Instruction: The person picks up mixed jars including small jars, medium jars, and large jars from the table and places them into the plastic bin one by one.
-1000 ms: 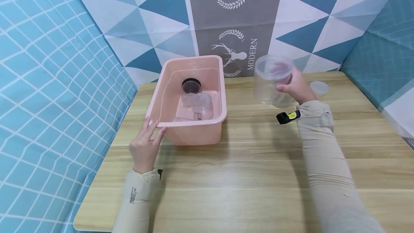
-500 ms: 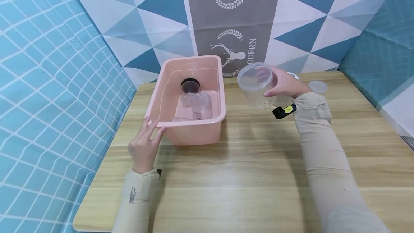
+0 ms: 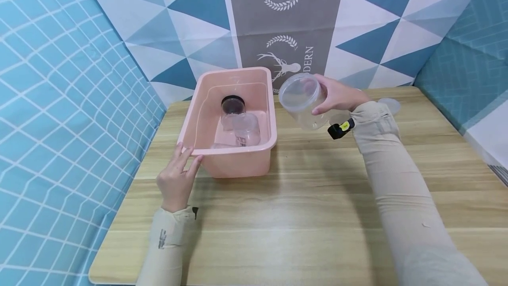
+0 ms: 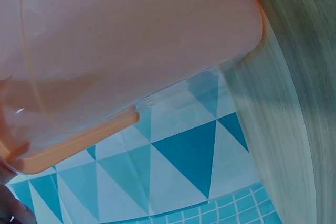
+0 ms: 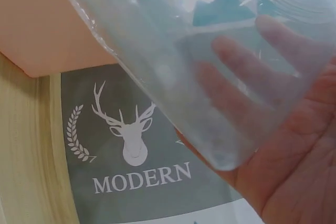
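My right hand (image 3: 337,96) holds a large clear plastic jar (image 3: 305,109) from its right side, tilted to the left above the table. In the right wrist view the spread fingers show through the clear jar (image 5: 157,40). The pink plastic tub (image 3: 238,162) stands left of the jar, which is apart from it. My left hand (image 3: 177,180) grips the tub's front left corner at the rim. Inside lie a clear jar (image 3: 246,129) on its side and a dark-topped jar (image 3: 233,105). The left wrist view shows the tub's wall (image 4: 136,35) and only a bit of finger.
A round translucent lid (image 3: 390,105) lies behind my right wrist, partly covered. Another clear item (image 3: 337,118) shows partly under the right hand. The wooden table (image 3: 278,233) meets patterned cloth walls (image 3: 206,25) at the back and sides.
My right hand has carried the large jar left, closer to the tub, and the jar now leans leftward where it stood upright. The left hand and the tub stay put.
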`<move>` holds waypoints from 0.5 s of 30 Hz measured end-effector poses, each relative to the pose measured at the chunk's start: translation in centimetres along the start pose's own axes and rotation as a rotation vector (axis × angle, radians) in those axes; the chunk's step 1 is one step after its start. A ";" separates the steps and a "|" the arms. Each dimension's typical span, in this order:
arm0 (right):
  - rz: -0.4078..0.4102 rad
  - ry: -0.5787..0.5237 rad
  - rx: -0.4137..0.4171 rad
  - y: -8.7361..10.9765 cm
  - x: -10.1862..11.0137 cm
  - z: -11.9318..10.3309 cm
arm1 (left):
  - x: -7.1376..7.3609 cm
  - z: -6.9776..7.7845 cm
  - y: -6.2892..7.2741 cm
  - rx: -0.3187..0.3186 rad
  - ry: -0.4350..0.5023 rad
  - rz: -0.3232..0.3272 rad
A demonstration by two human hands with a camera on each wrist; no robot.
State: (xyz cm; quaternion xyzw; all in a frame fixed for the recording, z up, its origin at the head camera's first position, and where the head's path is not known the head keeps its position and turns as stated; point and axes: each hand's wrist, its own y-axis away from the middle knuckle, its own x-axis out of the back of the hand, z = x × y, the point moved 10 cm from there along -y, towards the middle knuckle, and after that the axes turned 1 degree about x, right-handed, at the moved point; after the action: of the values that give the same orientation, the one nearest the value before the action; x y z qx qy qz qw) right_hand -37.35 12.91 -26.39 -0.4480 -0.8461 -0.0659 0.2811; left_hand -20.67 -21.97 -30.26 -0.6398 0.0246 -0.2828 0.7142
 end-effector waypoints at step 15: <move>-0.096 0.092 0.035 -3.2 -2.6 -1.7 | -0.1 -0.3 0.0 0.015 0.003 -0.041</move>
State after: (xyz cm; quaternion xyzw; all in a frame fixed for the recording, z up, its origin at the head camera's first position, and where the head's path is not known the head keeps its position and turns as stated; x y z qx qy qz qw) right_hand -38.11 8.55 -25.93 -0.3985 -0.8539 -0.0850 0.3238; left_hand -20.89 -22.14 -30.36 -0.6344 0.0105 -0.2987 0.7128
